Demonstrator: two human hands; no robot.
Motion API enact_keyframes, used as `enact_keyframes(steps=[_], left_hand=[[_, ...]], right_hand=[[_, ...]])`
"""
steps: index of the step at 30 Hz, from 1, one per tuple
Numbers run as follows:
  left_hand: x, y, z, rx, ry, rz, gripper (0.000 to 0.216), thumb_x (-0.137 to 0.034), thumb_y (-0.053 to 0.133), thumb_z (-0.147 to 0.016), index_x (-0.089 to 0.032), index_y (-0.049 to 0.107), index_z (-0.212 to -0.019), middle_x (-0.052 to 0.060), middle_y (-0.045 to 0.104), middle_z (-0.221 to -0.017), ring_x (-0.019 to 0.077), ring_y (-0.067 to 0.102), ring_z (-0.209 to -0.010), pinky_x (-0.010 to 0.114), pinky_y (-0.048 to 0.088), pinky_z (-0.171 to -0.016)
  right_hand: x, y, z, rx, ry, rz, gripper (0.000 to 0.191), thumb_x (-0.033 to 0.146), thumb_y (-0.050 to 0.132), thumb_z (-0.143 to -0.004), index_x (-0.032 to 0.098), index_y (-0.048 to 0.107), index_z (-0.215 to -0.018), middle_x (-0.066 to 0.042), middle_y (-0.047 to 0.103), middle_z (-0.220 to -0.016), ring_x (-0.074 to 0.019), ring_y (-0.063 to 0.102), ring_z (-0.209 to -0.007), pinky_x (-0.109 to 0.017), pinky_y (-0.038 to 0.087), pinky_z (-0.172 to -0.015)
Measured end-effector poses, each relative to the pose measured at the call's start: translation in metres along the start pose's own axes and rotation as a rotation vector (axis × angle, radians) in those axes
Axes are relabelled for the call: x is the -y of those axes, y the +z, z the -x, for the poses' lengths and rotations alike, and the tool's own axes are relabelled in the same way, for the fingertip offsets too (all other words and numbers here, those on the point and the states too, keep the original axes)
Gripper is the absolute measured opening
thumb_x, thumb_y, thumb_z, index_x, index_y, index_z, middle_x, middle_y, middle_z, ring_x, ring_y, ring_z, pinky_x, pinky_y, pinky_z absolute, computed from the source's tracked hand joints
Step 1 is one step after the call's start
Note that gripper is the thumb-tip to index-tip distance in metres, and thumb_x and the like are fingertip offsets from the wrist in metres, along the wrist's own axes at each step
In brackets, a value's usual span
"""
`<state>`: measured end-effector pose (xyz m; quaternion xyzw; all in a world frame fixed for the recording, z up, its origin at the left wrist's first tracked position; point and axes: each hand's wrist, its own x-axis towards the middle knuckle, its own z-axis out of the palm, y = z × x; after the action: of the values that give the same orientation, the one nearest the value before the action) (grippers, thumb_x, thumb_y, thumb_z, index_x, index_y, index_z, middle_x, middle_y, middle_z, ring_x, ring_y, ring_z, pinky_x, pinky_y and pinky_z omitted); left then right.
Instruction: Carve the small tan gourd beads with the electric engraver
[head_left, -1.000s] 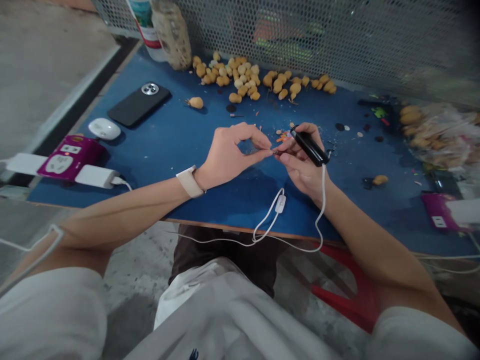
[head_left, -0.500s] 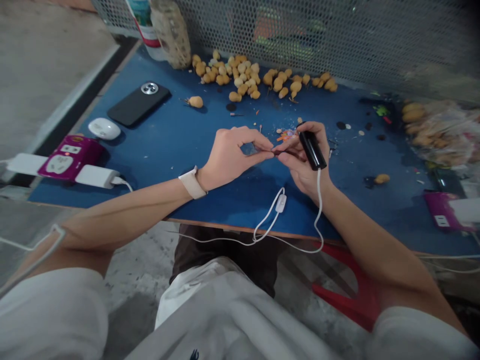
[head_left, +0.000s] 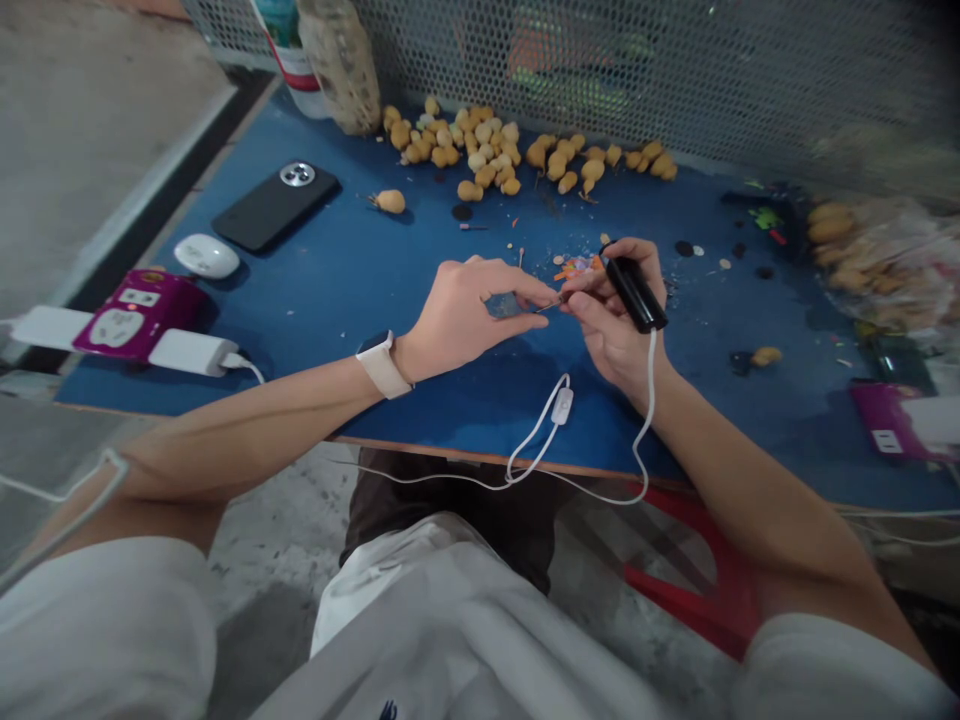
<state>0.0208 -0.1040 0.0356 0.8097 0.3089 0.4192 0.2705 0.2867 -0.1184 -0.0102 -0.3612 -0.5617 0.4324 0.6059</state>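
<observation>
My right hand is wrapped round a black pen-shaped tool whose white cord with an inline switch hangs over the table's front edge. The tool's thin tip points left. My left hand, with a pale watch band on the wrist, pinches something tiny at that tip; I cannot make out what it is. Both hands hover just above the blue table, beside a small heap of orange bits.
A pile of small tan gourd-shaped pieces lies at the back by the mesh fence, one loose piece to its left. A black phone, white earbud case and magenta power strip sit left. A plastic bag lies right.
The right hand has turned the black tool a little and lifted slightly. The left hand's pinch has stayed at the tip, shifted slightly to the right.
</observation>
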Motion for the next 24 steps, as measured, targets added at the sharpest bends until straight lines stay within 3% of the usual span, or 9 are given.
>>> enact_keyframes(steps=[7, 13, 18, 24], left_hand=[[0.006, 0.001, -0.002, -0.028, 0.047, -0.051, 0.008, -0.036, 0.102, -0.111, -0.031, 0.097, -0.108, 0.003, 0.099, -0.110, 0.0288, 0.094, -0.107, 0.050, 0.072, -0.114], [0.008, 0.001, -0.002, -0.005, 0.058, -0.103, 0.008, -0.034, 0.093, -0.115, -0.031, 0.097, -0.110, 0.003, 0.099, -0.110, 0.0291, 0.093, -0.108, 0.049, 0.068, -0.111], [0.011, 0.002, -0.003, 0.023, 0.077, -0.153, 0.012, -0.033, 0.086, -0.116, -0.032, 0.098, -0.116, 0.003, 0.099, -0.108, 0.0295, 0.090, -0.106, 0.049, 0.064, -0.105], [0.018, 0.005, -0.002, 0.099, 0.121, -0.214, 0.020, -0.028, 0.080, -0.116, -0.031, 0.097, -0.127, 0.004, 0.096, -0.101, 0.0307, 0.087, -0.108, 0.048, 0.059, -0.105]], right_hand=[[0.005, 0.005, 0.000, -0.027, -0.035, -0.024, 0.074, 0.058, 0.121, -0.086, 0.044, 0.066, -0.133, 0.005, 0.090, -0.103, -0.0293, 0.095, -0.104, -0.049, 0.084, -0.097], [-0.003, -0.002, -0.003, -0.038, 0.030, 0.017, 0.086, 0.073, 0.124, -0.076, 0.044, 0.066, -0.133, 0.002, 0.092, -0.114, -0.0375, 0.098, -0.120, -0.058, 0.085, -0.101], [-0.009, -0.004, -0.004, -0.030, 0.019, 0.002, 0.083, 0.070, 0.124, -0.079, 0.044, 0.067, -0.134, -0.002, 0.094, -0.137, -0.0409, 0.096, -0.134, -0.061, 0.085, -0.103], [-0.014, -0.011, -0.007, -0.034, -0.010, -0.003, 0.079, 0.066, 0.123, -0.083, 0.045, 0.068, -0.136, 0.002, 0.094, -0.117, -0.0356, 0.099, -0.117, -0.056, 0.086, -0.100]])
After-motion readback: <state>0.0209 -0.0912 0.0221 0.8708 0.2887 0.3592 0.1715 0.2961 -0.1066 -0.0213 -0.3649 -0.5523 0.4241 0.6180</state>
